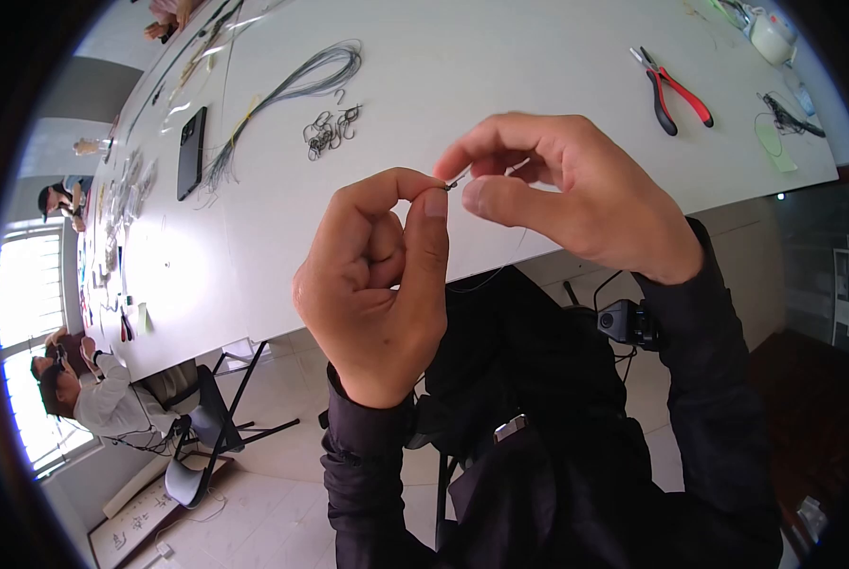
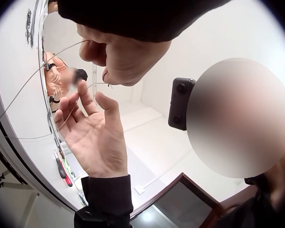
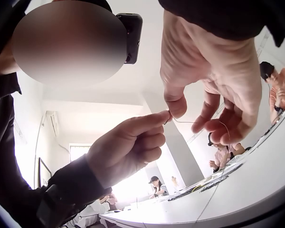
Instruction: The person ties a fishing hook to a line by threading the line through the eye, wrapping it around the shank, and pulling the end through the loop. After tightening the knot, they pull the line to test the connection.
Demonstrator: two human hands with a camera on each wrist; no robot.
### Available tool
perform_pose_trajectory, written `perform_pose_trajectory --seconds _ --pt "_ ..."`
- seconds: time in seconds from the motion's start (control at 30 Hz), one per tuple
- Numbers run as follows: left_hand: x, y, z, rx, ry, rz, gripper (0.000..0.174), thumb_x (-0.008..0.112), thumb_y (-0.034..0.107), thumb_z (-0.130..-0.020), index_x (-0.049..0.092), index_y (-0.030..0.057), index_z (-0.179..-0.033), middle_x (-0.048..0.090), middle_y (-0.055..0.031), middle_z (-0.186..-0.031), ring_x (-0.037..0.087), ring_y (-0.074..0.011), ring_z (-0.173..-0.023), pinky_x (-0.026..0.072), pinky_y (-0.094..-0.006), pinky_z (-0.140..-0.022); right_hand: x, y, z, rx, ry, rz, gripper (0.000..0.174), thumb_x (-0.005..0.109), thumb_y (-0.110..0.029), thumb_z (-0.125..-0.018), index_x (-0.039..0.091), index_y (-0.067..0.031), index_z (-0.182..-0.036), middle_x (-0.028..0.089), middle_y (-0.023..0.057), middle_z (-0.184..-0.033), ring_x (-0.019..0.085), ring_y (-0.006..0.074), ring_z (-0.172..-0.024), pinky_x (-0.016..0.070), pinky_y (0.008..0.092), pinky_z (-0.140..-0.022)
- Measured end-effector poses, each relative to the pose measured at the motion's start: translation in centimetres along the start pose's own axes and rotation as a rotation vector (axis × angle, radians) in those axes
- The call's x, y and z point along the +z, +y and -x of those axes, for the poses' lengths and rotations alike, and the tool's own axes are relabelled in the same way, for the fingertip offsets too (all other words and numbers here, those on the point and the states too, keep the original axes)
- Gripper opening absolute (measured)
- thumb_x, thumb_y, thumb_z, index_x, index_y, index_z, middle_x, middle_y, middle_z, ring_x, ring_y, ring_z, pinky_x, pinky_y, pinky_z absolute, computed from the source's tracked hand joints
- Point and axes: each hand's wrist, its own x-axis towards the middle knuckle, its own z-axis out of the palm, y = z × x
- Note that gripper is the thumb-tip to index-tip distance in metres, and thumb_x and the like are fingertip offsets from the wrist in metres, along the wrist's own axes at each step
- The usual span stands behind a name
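Left hand (image 1: pixel 377 284) pinches hook (image 1: pixel 451 185) — right hand (image 1: pixel 567 190) pinches wire (image 3: pixel 194 122).

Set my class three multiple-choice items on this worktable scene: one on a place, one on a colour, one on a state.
1. Where do the red-and-black-handled metal pliers lie on the long white table?
A toward its right end, beyond the hands
B under the hands
C on the floor

2. What colour is the flat rectangular slab beside the grey cable bundle?
A white
B black
C red

3. What is the left hand doing?
A lying flat on the table
B hanging idle
C pinching a thin metal wire between thumb and forefinger

Answers:
1 A, they lie right of and beyond the hands.
2 B, it shows dark against the white top.
3 C, thumb and fingertip meet on the wire.
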Motion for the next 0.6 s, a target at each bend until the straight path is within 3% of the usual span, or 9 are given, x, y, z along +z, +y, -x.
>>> perform_pose_trajectory --seconds 0.1,0.23,0.53,0.6 --pt "0.1 -0.1 0.0 0.019 0.008 -0.029 0.009 0.072 -0.001 -0.087 0.067 0.0022 -0.094 0.032 0.0097 -0.058 0.025 0.0001 -0.053 0.0201 -0.019 -0.049 0.1 0.0 0.3 -0.355 0.222 0.269 0.018 0.064 -0.015 -0.09 0.065 -0.0012 -0.101 0.062 0.0029 -0.094 0.053 0.0132 -0.091 0.043 0.0274 -0.088" --pt "0.2 -0.1 0.0 0.055 0.012 -0.073 0.01 0.073 -0.001 -0.087 0.067 0.0024 -0.094 0.031 0.0096 -0.058 0.024 0.0001 -0.053 0.02 -0.0191 -0.049 0.3 -0.9 0.5 -0.461 0.18 0.329 0.014 0.066 -0.012 -0.088 0.062 -0.0014 -0.096 0.057 0.0035 -0.091 0.049 0.015 -0.087 0.0407 0.0292 -0.083" --pt "0.2 0.3 0.0 -0.05 -0.004 0.124 0.008 0.07 0.002 -0.09 0.066 -0.001 -0.097 0.033 0.0119 -0.059 0.026 0.0019 -0.054 0.0199 -0.0177 -0.05 1.6 -0.7 0.9 -0.481 0.254 0.334 0.012 0.06 -0.011 -0.095 0.057 -0.0004 -0.093 0.051 0.0052 -0.088 0.046 0.0152 -0.081 0.0403 0.0288 -0.077" --pt "0.0 0.7 0.0 -0.088 -0.035 0.157 0.011 0.069 0.005 -0.092 0.065 -0.003 -0.099 0.045 0.0083 -0.062 0.034 0.0018 -0.055 0.0243 -0.0166 -0.051 1.8 -0.4 0.9 -0.486 0.259 0.336 0.011 0.059 -0.011 -0.096 0.056 -0.0003 -0.094 0.051 0.0054 -0.089 0.046 0.015 -0.08 0.0404 0.0285 -0.076"
